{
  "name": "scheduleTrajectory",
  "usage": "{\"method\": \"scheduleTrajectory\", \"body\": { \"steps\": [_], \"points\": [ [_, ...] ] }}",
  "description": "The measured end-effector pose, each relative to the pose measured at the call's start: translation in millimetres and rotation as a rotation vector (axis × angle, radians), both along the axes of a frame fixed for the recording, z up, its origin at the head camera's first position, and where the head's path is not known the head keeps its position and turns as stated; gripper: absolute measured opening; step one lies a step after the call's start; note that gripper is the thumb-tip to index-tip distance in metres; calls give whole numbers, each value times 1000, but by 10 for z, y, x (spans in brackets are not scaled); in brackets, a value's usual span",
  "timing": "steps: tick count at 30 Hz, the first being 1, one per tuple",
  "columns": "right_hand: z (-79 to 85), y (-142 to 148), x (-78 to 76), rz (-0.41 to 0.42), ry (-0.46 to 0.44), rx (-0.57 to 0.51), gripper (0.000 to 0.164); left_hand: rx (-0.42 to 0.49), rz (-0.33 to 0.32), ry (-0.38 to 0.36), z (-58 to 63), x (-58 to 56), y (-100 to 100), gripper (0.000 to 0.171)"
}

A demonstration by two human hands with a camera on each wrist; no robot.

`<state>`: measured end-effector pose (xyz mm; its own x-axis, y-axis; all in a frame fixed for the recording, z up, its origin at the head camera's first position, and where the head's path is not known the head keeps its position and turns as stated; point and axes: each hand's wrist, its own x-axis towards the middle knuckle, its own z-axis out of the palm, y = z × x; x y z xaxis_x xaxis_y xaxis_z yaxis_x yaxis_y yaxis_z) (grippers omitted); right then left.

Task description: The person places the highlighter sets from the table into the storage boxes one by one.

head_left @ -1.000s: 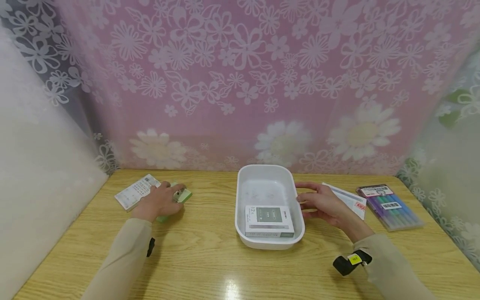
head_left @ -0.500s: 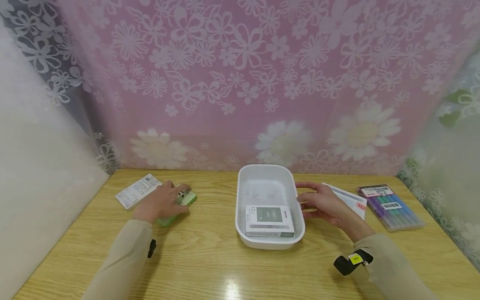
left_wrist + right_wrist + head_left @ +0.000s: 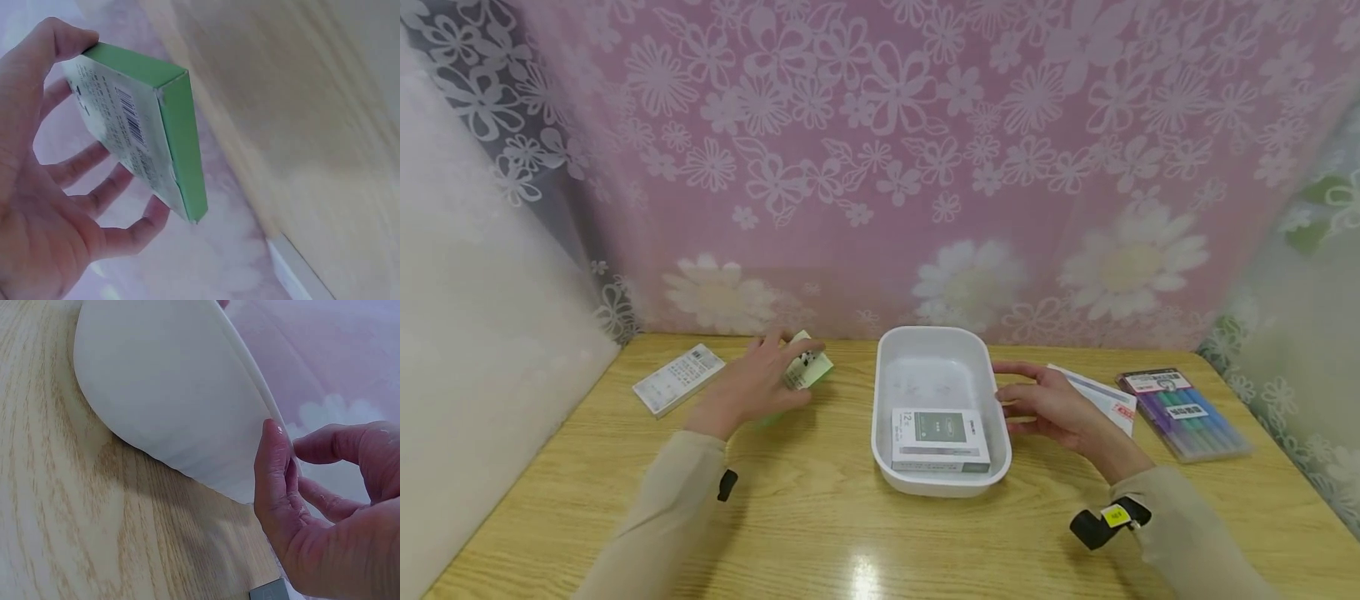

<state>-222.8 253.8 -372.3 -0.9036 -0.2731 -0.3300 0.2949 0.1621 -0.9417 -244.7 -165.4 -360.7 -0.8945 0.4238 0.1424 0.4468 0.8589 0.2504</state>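
Note:
My left hand [image 3: 760, 379] grips a flat green box [image 3: 808, 362] between thumb and fingers, left of a white plastic tray [image 3: 940, 487]. Tilted in the left wrist view, this box shows green sides and a pale printed face with a barcode. The right hand [image 3: 1052, 408] is at the tray's right side. Up close in the right wrist view, its thumb and fingers [image 3: 272, 469] pinch the rim. Inside the tray's near half lies a white box [image 3: 940, 442] with a grey-green panel and "12" printed on it.
A white printed pack [image 3: 677, 379] lies on the table's left side. Right of the tray are a flat white packet [image 3: 1101, 400] with a red mark, partly behind the right hand, and a clear case of coloured pens [image 3: 1183, 417]. A flowered curtain [image 3: 850, 167] hangs behind the table.
My left hand has moved right and away from me with the green box, which has come up from the table and tilted. The right hand and the tray stay put.

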Motion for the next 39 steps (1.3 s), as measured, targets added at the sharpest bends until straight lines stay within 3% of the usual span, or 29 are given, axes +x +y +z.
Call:
{"method": "scheduleTrajectory", "body": {
  "steps": [9,17,23,39],
  "points": [
    [-26,21,-8,4,4,-6,66,44,-107,122,173,13,385,68],
    [-68,31,-34,23,3,-31,69,80,-164,121,225,26,574,64],
    [-64,22,-40,20,11,-20,68,91,-203,160,270,25,681,64],
    [-40,-3,-32,-7,5,-11,66,143,-254,158,429,-26,974,69]
  ]
}}
